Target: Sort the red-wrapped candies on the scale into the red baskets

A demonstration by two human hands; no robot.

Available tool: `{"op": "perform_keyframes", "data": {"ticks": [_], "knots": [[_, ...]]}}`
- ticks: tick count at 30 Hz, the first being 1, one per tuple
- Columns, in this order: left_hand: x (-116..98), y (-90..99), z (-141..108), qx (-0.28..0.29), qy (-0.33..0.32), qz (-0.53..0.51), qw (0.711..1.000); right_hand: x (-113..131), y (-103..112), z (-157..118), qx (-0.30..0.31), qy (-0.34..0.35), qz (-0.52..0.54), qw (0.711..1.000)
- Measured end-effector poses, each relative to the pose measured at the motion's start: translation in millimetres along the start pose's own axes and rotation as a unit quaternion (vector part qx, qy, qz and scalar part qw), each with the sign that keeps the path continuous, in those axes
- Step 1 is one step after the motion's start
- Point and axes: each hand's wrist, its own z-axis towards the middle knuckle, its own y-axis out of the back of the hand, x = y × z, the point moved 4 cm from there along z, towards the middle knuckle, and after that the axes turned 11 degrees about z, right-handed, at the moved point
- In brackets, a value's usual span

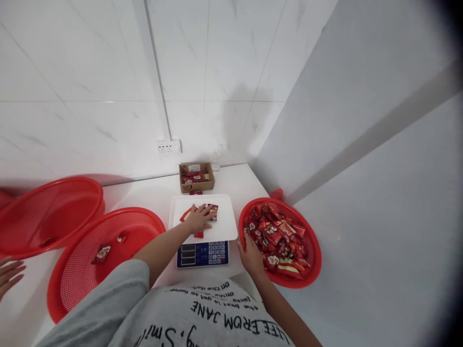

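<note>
My left hand (198,220) lies with fingers spread over several red snack packets (212,212) on the white tray (226,226) of a weighing scale. It touches the packets and partly hides them. The scale's blue keypad panel (203,254) shows below the tray; its displays look dark. My right hand (251,255) grips the near left rim of a round red basket (316,270), fingers at the inner side and thumb outside. Many small red packets (277,236) fill this basket.
Behind the scale stands a small cardboard box (197,185) holding red packets. To the left are a red mesh basket (77,274) with a few packets and another red basket (72,185). Another person's hand (9,275) shows at the left edge. A grey-white panel (361,193) rises at right.
</note>
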Motion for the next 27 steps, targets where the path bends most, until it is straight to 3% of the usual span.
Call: {"op": "perform_keyframes", "data": {"ticks": [4, 7, 10, 13, 17, 20, 25, 27], "knots": [[10, 4.8, -16, -0.008, -0.113, 0.003, 0.994, 0, 0, 0, 0.011, -0.009, -0.028, 1.0], [20, 8.7, -30, -0.026, -0.106, 0.02, 0.994, 0, 0, 1, 0.014, 0.0, -0.043, 0.999], [42, 12.9, -45, -0.061, 0.032, 0.033, 0.997, 0, -1, 1, 0.015, 0.005, -0.06, 0.998], [77, 17.1, -61, -0.065, 0.188, 0.045, 0.979, -1, -3, 1, 0.021, 0.015, -0.085, 0.996], [134, 27.9, -88, -0.028, 0.364, 0.045, 0.93, -3, -4, 2, 0.023, 0.022, -0.099, 0.995], [177, 40.6, -127, -0.015, 0.485, 0.044, 0.873, -4, -4, 2, 0.031, 0.013, -0.107, 0.994], [229, 59.4, -210, -0.017, 0.591, 0.056, 0.804, -3, -5, 2, 0.035, -0.005, -0.118, 0.992], [242, 63.4, -233, -0.015, 0.596, 0.051, 0.801, -4, -6, 2, 0.038, -0.005, -0.121, 0.992]]}}
